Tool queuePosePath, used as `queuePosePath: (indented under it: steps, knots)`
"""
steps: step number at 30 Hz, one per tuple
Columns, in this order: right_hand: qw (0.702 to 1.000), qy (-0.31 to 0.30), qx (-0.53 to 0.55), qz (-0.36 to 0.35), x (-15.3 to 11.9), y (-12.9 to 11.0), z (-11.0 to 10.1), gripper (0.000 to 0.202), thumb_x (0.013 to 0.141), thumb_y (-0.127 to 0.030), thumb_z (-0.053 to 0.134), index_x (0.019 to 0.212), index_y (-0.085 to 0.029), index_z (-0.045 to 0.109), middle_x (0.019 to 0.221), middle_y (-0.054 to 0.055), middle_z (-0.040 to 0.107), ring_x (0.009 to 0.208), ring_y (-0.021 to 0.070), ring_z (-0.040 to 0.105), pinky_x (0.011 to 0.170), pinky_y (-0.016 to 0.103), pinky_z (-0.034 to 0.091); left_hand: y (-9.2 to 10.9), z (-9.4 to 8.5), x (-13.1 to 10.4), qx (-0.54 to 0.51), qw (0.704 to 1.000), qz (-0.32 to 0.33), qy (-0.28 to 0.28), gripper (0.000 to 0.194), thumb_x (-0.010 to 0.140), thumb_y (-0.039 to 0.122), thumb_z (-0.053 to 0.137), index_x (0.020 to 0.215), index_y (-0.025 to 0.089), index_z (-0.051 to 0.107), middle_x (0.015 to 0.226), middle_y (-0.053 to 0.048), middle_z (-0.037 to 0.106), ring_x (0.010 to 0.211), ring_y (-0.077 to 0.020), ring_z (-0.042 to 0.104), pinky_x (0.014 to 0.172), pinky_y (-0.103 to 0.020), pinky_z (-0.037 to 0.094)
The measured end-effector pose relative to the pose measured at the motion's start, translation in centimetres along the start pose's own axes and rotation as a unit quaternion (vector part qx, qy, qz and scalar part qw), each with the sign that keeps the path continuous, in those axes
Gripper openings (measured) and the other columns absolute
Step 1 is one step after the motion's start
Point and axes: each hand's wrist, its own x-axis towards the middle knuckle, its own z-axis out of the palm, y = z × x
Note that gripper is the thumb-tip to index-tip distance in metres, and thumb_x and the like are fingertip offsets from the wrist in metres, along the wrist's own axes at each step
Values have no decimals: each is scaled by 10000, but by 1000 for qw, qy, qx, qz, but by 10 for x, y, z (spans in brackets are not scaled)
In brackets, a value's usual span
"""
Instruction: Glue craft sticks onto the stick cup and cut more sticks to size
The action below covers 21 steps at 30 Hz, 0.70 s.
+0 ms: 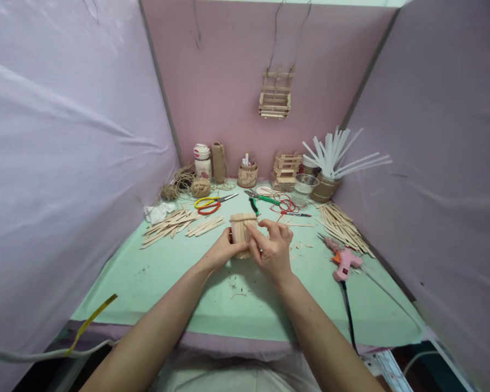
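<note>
In the middle of the table is a small holder made of upright wooden craft sticks (240, 231), with a band of twine around its upper edge. My left hand (224, 249) is closed around its left side and lower part, the thumb lying across the front. My right hand (273, 247) rests against the right side of the holder. Its index finger presses the front face and its thumb sits near the lower right, while the other fingers are bent. The inside and back of the holder are hidden.
Craft sticks lie in piles at left (173, 224) and right (345, 228). Scissors (212, 204), green-handled pliers (267, 199) and a twine ball (200, 188) are behind my hands. A pink glue gun (345, 261) trails its cord at right. White glue sticks (330, 155) stand in a pot.
</note>
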Motion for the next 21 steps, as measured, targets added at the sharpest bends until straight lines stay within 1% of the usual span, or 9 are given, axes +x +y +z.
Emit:
queuePosePath:
  steps: [6, 11, 15, 21]
  knots:
    - [1000, -10, -26, -6, -1, 0, 0, 345, 833, -218, 533, 1148, -268, 665, 1113, 100, 560, 1015, 299, 413, 873, 454, 312, 0, -1, -1, 6, 1000, 13, 9, 658, 617, 306, 789, 1185, 148, 497, 1165, -128, 630, 1050, -278, 610, 863, -374, 508]
    - [999, -12, -34, -11, -2, 0, 2, 353, 828, -203, 527, 1150, -264, 658, 1122, 98, 564, 1019, 295, 414, 870, 453, 314, 0, 0, -2, 14, 1000, 11, 15, 662, 615, 317, 788, 1188, 147, 505, 1173, -134, 627, 1065, -289, 601, 870, -387, 507]
    - [999, -14, -35, -4, -2, -3, 3, 353, 817, -193, 531, 1140, -244, 664, 1120, 106, 569, 1011, 296, 419, 862, 456, 313, -3, 0, -1, 17, 1000, 17, 20, 684, 612, 317, 792, 1204, 142, 496, 1194, -142, 617, 1073, -291, 598, 877, -386, 504]
    - [999, -20, -24, 14, -2, -6, 3, 379, 828, -194, 510, 1178, -256, 642, 1104, 100, 567, 1004, 294, 422, 852, 450, 312, -7, -2, 1, 20, 999, 37, 28, 678, 628, 311, 777, 1221, 153, 490, 1190, -135, 621, 1058, -279, 607, 877, -378, 501]
